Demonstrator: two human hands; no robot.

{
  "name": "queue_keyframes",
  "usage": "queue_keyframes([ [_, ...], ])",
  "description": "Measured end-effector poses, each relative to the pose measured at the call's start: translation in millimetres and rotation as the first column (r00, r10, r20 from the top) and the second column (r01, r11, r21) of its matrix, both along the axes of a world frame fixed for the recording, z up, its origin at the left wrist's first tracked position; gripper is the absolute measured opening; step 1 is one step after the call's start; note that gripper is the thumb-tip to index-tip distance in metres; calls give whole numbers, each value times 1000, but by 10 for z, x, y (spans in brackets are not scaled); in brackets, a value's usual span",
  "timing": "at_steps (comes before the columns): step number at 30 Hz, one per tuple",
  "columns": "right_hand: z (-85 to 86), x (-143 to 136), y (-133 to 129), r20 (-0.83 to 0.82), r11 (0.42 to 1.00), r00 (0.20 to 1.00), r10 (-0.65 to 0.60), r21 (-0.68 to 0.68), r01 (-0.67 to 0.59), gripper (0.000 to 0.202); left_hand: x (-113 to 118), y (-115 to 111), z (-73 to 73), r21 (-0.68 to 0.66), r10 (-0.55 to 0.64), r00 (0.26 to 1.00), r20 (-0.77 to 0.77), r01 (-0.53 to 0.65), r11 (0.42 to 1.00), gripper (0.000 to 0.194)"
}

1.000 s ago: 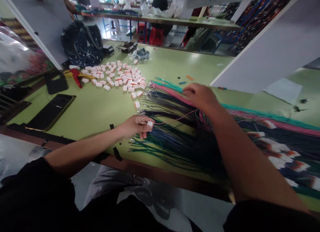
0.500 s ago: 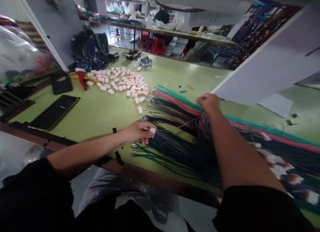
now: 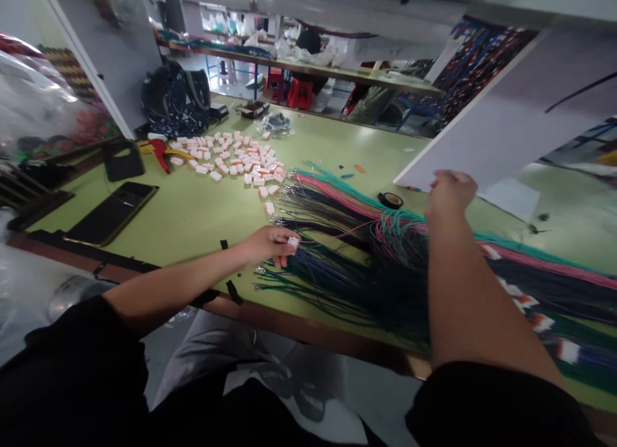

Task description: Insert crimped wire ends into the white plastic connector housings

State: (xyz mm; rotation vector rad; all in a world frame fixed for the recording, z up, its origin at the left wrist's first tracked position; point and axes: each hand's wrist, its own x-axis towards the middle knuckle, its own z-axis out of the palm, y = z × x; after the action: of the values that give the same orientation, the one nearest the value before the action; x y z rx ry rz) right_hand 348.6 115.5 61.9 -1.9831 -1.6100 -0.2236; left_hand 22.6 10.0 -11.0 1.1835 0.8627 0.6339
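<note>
My left hand (image 3: pixel 274 245) pinches a small white connector (image 3: pixel 293 243), from which a pink wire runs right into the wire bundle. My right hand (image 3: pixel 452 189) is closed above the right part of the bundle, near the white panel; what its fingers hold, if anything, is hidden. Between and below my hands lie green, pink and dark wires (image 3: pixel 337 193) with metal tips at their left ends. A pile of white and orange connectors (image 3: pixel 241 157) lies beyond my left hand.
A roll of black tape (image 3: pixel 390 200) lies behind the wires. At the left are a phone (image 3: pixel 113 212), a red and yellow tool (image 3: pixel 161 155) and a dark bag (image 3: pixel 174 100). A white panel (image 3: pixel 491 113) slants over the right side. More connectors on wires lie beside my right forearm.
My right hand has moved right, away from the middle of the bundle, and the black tape roll now shows. My left hand still holds the connector. The view has shifted slightly.
</note>
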Motion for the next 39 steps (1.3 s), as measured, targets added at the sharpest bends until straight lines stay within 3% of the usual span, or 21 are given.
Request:
queue_keyframes([
  [2, 8, -112, -124, -51, 998, 998, 31, -45, -34, 37, 10, -27, 20, 13, 22, 1000, -17, -22, 1000, 22],
  [4, -19, -315, -296, -92, 979, 984, 150, -126, -161, 27, 18, -64, 40, 30, 41, 999, -32, -40, 999, 22],
  [6, -43, -554, -489, -157, 868, 900, 407, -241, -435, 27, 17, -98, 70, 50, 44, 998, -48, -42, 998, 22],
  [8, -47, -764, -669, -215, 749, 804, 555, -291, -595, 29, 4, -116, 119, 84, 27, 997, -76, -20, 996, 22],
  [10, -46, -903, -808, -266, 675, 736, 623, -293, -677, 32, -15, -110, 193, 128, 3, 994, -112, 12, 992, 21],
  [14, -105, -985, -937, -393, 604, 626, 674, -195, -773, 42, -5, -35, 351, 181, -23, 992, -122, 46, 982, 21],
  [17, -177, -988, -971, -413, 611, 573, 708, -50, -790, 28, 75, 35, 377, 166, -11, 999, -52, 20, 986, 23],
  [22, -232, -1035, -1036, -292, 650, 608, 738, 67, -757, 14, 199, 78, 230, 118, 37, 991, 131, -53, 992, 25],
  [30, -242, -1097, -1103, -160, 655, 637, 754, 104, -749, 15, 192, 107, 36, 26, 54, 961, 271, -64, 998, 27],
  [39, -262, -1181, -1171, -137, 683, 670, 729, 88, -725, 15, 208, 106, -9, -6, 52, 959, 279, -53, 999, 28],
])
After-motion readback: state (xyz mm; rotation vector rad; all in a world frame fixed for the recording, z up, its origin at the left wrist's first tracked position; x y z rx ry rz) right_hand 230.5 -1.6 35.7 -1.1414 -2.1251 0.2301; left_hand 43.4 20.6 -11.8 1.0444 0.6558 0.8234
